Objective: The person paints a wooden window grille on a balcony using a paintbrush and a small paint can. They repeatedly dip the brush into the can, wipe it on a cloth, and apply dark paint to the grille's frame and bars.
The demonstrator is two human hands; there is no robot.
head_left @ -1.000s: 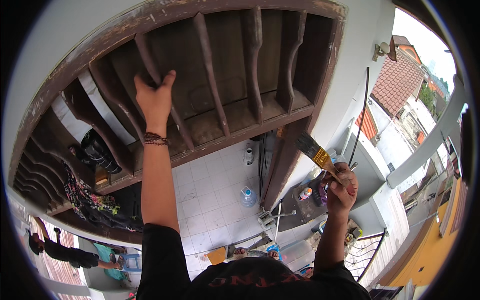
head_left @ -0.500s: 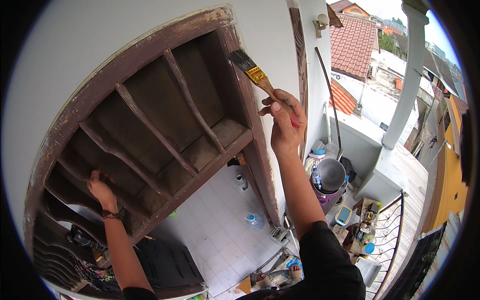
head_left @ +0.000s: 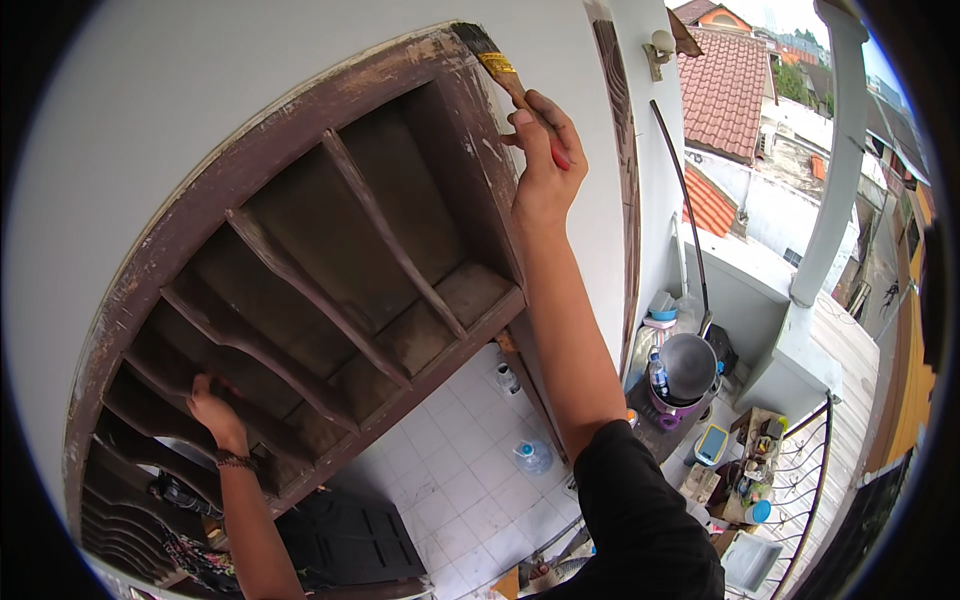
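Observation:
My right hand [head_left: 548, 165] grips a paintbrush [head_left: 519, 98] by its wooden, red-ended handle. Its dark bristles touch the upper right corner of a brown wooden frame [head_left: 285, 125], where the paint is worn and scraped. Lower on the left, my left hand [head_left: 212, 405] is closed around one of the wavy brown slats [head_left: 283, 262] set across the frame's opening; the slat partly hides its fingertips.
A white wall [head_left: 150, 110] borders the frame. Below are a tiled floor [head_left: 450, 450], a water bottle [head_left: 533, 457] and a dark panel [head_left: 355, 535]. To the right stand a large pan [head_left: 688, 366], a cluttered shelf [head_left: 755, 465] and a curved railing [head_left: 822, 470].
My right hand has moved up and left with the paintbrush, from the frame's right side to its top corner. My left hand keeps its hold; the whole view has shifted slightly.

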